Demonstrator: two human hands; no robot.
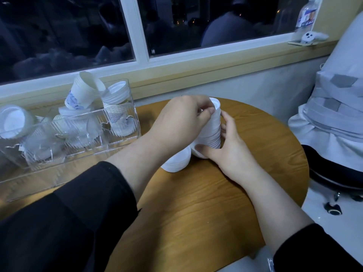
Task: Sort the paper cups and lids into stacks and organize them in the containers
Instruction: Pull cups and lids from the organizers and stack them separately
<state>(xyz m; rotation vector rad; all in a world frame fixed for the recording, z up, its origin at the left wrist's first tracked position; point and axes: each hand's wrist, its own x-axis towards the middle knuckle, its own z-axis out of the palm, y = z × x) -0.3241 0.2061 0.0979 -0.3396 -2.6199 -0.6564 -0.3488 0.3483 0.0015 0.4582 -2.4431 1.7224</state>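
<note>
A tall stack of white lids (215, 126) stands on the round wooden table (216, 203). My left hand (180, 122) pinches the top of that stack from the left. My right hand (227, 148) cups its lower part from the right, thumb across the base. A shorter pile of white lids (177, 160) lies just left of the stack, partly under my left wrist. A clear plastic organizer (64, 138) at the left holds stacks of paper cups (84, 91) with blue print and stacks of lids (13, 120).
A window with a sill runs along the back. A water bottle (306, 16) and a small white object (309, 37) stand on the sill at the right. An office chair (337, 114) with a grey-taped back stands close to the table's right edge.
</note>
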